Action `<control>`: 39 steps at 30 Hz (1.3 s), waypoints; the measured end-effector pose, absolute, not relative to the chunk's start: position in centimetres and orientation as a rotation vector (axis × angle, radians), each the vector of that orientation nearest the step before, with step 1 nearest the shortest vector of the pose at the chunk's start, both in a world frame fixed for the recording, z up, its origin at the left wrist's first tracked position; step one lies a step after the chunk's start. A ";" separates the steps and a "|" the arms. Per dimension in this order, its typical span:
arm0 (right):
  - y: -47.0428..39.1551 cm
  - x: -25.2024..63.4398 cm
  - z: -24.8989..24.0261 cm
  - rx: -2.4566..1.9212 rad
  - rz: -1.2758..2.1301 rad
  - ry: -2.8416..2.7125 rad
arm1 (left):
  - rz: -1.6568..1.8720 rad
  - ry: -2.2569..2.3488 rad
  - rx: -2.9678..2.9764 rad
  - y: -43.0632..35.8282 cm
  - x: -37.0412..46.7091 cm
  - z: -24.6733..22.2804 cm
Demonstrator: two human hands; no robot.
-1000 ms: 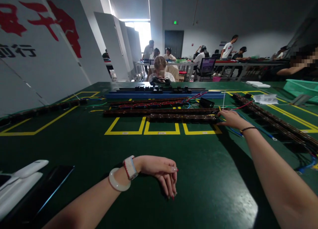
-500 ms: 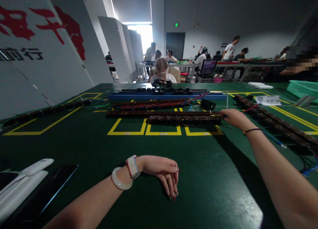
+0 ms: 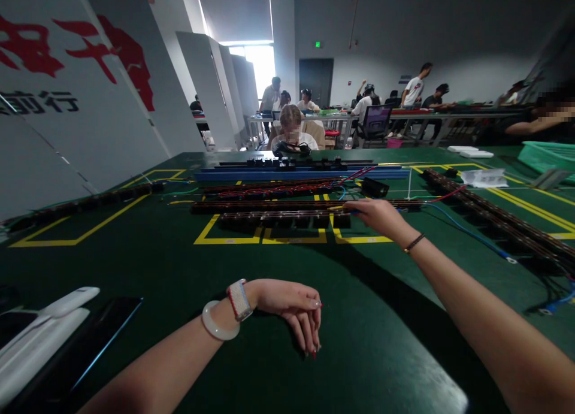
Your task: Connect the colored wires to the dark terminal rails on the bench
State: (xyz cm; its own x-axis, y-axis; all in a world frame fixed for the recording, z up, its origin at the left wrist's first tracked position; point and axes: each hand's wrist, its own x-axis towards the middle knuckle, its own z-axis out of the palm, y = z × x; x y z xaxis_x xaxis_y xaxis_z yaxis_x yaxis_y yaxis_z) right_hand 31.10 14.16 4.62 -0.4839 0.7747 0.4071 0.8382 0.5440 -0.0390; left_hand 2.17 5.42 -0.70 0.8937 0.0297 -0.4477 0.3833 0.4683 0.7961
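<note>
My right hand (image 3: 371, 214) is closed on the right end of a short dark strip (image 3: 287, 218) with small blocks along it. This strip lies just in front of a longer dark strip (image 3: 251, 207), over the yellow outlines on the green table (image 3: 179, 300). My left hand (image 3: 290, 309) rests on the table nearer to me, wrist bent, with its fingers loosely hanging apart and nothing in them. A blue cable (image 3: 476, 233) runs to the right of my right hand.
Behind lie strips with red wires (image 3: 278, 189), a blue rail (image 3: 305, 174) and a black box (image 3: 375, 187). More strips (image 3: 489, 213) lie at the right, near a green basket (image 3: 548, 156). White and black objects sit front left. A person (image 3: 291, 132) sits opposite.
My right hand has moved left, and the short strip has slid left with it. The blue cable at the right now shows along more of its length. My left hand has hardly moved.
</note>
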 end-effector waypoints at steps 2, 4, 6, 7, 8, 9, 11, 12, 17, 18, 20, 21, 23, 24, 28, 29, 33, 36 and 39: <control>13.0 27.7 3.0 -1.241 -0.079 -2.465 | -0.217 0.445 1.068 5.2 2.2 -0.8; 11.8 24.6 1.5 -1.164 0.044 -2.576 | -0.210 0.442 1.069 5.1 2.2 -0.9; 10.6 22.3 0.5 -1.090 0.155 -2.660 | -0.206 0.426 1.073 4.9 2.3 -0.9; 10.1 21.4 0.1 -1.060 0.210 -2.677 | -0.207 0.420 1.071 4.9 2.3 -0.9; 9.7 20.9 0.0 -1.039 0.267 -2.676 | -0.209 0.418 1.067 4.9 2.3 -0.9; 9.4 20.6 -0.1 -1.031 0.323 -2.664 | -0.210 0.421 1.061 4.9 2.3 -0.9; 9.1 20.6 0.0 -1.058 0.432 -2.632 | -0.210 0.431 1.050 4.9 2.3 -0.8; 9.0 20.8 0.1 -1.084 0.493 -2.614 | -0.211 0.434 1.047 5.0 2.4 -0.7; 9.3 22.4 0.6 -1.164 0.824 -2.507 | -0.148 0.457 1.014 5.1 2.5 -0.8; 9.3 22.5 0.6 -1.158 0.876 -2.504 | -0.110 0.463 0.990 5.0 2.6 -0.8; 9.3 22.8 0.8 -1.138 0.981 -2.512 | -0.021 0.470 0.921 4.8 2.8 -0.9; 9.2 22.8 1.0 -1.138 1.038 -2.511 | 0.025 0.474 0.882 4.7 2.9 -1.0; 9.1 22.9 1.2 -1.154 1.164 -2.494 | 0.119 0.489 0.807 4.4 3.2 -1.1; 9.1 22.9 1.2 -1.169 1.215 -2.481 | 0.169 0.504 0.774 4.2 3.4 -1.2; 9.1 22.7 1.0 -1.206 1.195 -2.475 | 0.422 0.615 0.671 3.4 4.4 -1.4; 9.1 22.7 0.8 -1.204 1.142 -2.484 | 0.481 0.638 0.659 3.3 4.7 -1.4; 9.0 22.4 0.7 -1.139 1.011 -2.503 | 0.621 0.653 0.652 2.7 5.3 -1.4; 9.0 22.5 1.0 -1.100 1.092 -2.470 | 0.675 0.632 0.648 2.7 5.3 -1.6; 9.0 22.5 1.2 -1.049 1.214 -2.421 | 0.711 0.600 0.633 2.7 5.3 -1.7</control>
